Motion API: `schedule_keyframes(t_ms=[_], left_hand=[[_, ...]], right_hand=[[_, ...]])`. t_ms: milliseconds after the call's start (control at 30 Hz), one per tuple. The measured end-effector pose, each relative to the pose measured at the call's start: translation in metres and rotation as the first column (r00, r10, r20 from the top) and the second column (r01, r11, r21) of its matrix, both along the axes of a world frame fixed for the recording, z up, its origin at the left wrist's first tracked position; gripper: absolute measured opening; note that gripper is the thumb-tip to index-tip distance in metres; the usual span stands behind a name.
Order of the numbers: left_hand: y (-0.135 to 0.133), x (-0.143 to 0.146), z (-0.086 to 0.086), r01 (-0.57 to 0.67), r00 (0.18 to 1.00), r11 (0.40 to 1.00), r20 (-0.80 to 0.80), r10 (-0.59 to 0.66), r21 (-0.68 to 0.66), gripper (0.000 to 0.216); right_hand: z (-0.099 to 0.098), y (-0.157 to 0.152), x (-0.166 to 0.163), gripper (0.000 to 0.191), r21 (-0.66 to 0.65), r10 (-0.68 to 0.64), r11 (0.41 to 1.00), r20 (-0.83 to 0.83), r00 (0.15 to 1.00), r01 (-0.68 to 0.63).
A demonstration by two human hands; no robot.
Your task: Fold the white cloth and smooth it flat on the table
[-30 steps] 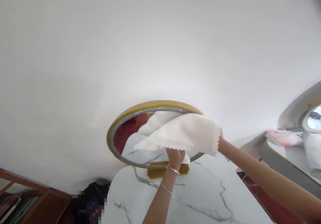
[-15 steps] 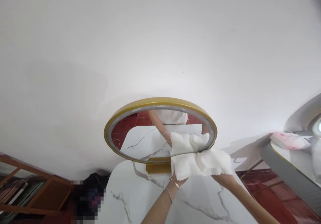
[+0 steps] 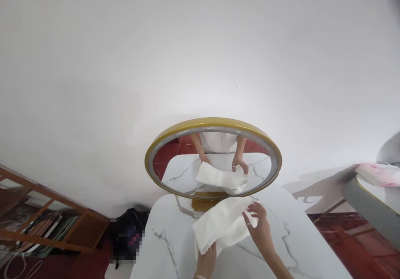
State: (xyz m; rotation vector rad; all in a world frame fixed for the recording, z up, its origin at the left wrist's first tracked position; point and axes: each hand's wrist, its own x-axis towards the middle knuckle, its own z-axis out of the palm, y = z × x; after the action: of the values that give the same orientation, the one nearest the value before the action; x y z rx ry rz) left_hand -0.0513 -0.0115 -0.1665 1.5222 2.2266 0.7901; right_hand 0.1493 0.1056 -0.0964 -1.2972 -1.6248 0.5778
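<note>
A white cloth or wipe (image 3: 223,224) with a scalloped edge is draped between my two hands, over the marble-patterned white table. My left hand (image 3: 206,261) grips its near left end from below, the fingers partly hidden by the fabric. At the far right end, my right hand (image 3: 261,229) has thumb and fingers apart, the fingertips over or touching the cloth's edge. Just beyond the cloth stands an oval-looking mirror (image 3: 178,166) in a gold frame on a gold base (image 3: 200,204). Both hands and the cloth are reflected in it.
The table (image 3: 165,250) stands against a white wall (image 3: 200,54). To the left are a wooden shelf unit (image 3: 90,229) with stacked items and a black bag (image 3: 129,229). At right, a pink-and-white tissue pack (image 3: 378,174) lies on another table (image 3: 368,204).
The cloth has come away from the mirror's lower right edge, down and towards me. My right hand has moved out from behind it with fingers spread. The view has shifted slightly left.
</note>
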Motion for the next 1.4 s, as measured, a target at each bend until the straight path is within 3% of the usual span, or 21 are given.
schedule_keyframes(t_ms=[67, 200, 300, 367, 533, 667, 767, 867, 967, 1033, 1100, 1233, 1400], left_hand=[[-0.012, 0.001, -0.008, -0.034, 0.998, 0.999, 0.054, 0.035, -0.018, 0.036], [-0.023, -0.005, -0.004, -0.206, 0.978, 0.961, 0.083, 0.194, 0.186, 0.045], [-0.017, -0.019, 0.015, -0.293, 0.944, 0.893, -0.047, 0.328, 0.34, 0.045], [-0.008, -0.029, 0.029, -0.266, 0.934, 0.905, -0.142, 0.327, 0.332, 0.044], [0.017, -0.051, 0.061, -0.206, 0.976, 0.949, -0.025, 0.218, 0.239, 0.034], [0.023, -0.058, 0.093, -0.087, 0.994, 0.983, 0.081, 0.074, 0.162, 0.033], [0.018, -0.054, 0.124, 0.032, 0.996, 0.99, 0.081, -0.043, 0.137, 0.034], [0.007, -0.047, 0.16, 0.202, 0.978, 0.961, 0.019, -0.209, 0.187, 0.032], [-0.007, -0.043, 0.199, 0.352, 0.936, 0.905, -0.072, -0.345, 0.238, 0.031], [-0.018, -0.043, 0.225, 0.389, 0.921, 0.887, -0.117, -0.371, 0.249, 0.028], [-0.03, -0.047, 0.25, 0.391, 0.92, 0.885, -0.143, -0.366, 0.253, 0.025], [-0.053, -0.066, 0.29, 0.335, 0.941, 0.897, -0.163, -0.298, 0.29, 0.025], [-0.071, -0.086, 0.319, 0.257, 0.959, 0.891, -0.217, -0.185, 0.375, 0.025]], right_hand=[[-0.003, -0.003, 0.005, 0.062, -0.088, -0.01, 0.996, -0.095, 0.995, 0.002], [-0.02, 0.008, 0.016, 0.043, -0.212, 0.164, 0.965, 0.017, 0.986, -0.157], [-0.022, 0.02, 0.014, 0.038, -0.097, 0.17, 0.983, 0.14, 0.975, -0.158], [-0.015, 0.025, 0.006, 0.034, 0.039, 0.15, 0.986, 0.22, 0.964, -0.162], [0.013, 0.006, -0.022, 0.034, 0.219, 0.245, 0.917, 0.349, 0.905, -0.333], [0.025, -0.027, -0.042, 0.034, 0.188, 0.384, 0.866, 0.346, 0.856, -0.464], [0.038, -0.042, -0.051, 0.036, 0.138, 0.436, 0.86, 0.301, 0.848, -0.491], [0.059, -0.047, -0.057, 0.036, 0.144, 0.447, 0.854, 0.289, 0.847, -0.5], [0.086, -0.05, -0.063, 0.03, 0.192, 0.498, 0.801, 0.315, 0.808, -0.568], [0.103, -0.054, -0.066, 0.026, 0.212, 0.535, 0.76, 0.334, 0.776, -0.614], [0.118, -0.058, -0.064, 0.024, 0.204, 0.535, 0.758, 0.348, 0.77, -0.619], [0.143, -0.066, -0.037, 0.011, 0.018, 0.576, 0.784, 0.351, 0.738, -0.621], [0.157, -0.068, 0.012, 0.025, -0.38, 0.716, 0.665, 0.076, 0.694, -0.643]])
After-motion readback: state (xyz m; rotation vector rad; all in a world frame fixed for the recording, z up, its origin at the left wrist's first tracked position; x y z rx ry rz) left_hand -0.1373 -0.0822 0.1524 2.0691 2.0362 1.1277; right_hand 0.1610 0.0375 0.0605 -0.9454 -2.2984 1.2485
